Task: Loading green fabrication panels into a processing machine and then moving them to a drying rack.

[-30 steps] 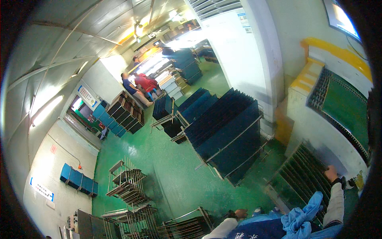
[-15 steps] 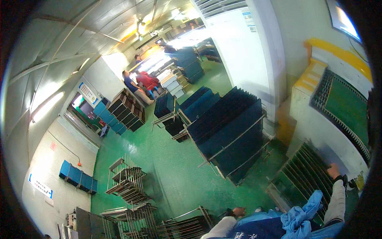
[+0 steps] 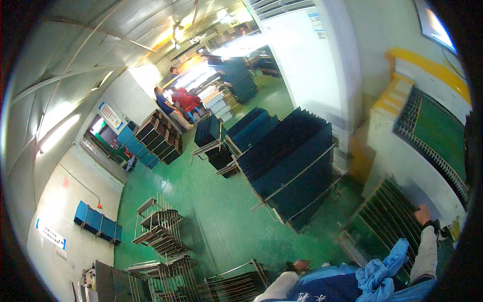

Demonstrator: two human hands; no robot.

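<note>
My right hand (image 3: 422, 214) is stretched out in a white sleeve to the top edge of a metal rack of upright green panels (image 3: 385, 221) at the lower right. It touches the rack's far end, but the fingers are too small to read. My left hand (image 3: 302, 265) hangs low by my body at the bottom edge, above the green floor, and its grip is unclear. A crumpled blue cloth (image 3: 382, 274) lies against my dark blue top between the two arms.
A long cart of dark blue panels (image 3: 292, 161) stands in the middle of the green floor (image 3: 211, 201). Empty wire racks (image 3: 158, 226) stand at the lower left. A white machine with a green conveyor (image 3: 432, 136) is at the right. Two people (image 3: 176, 103) work far back.
The view has swung slightly. My right hand stays at the rack's top edge, and my left hand stays low.
</note>
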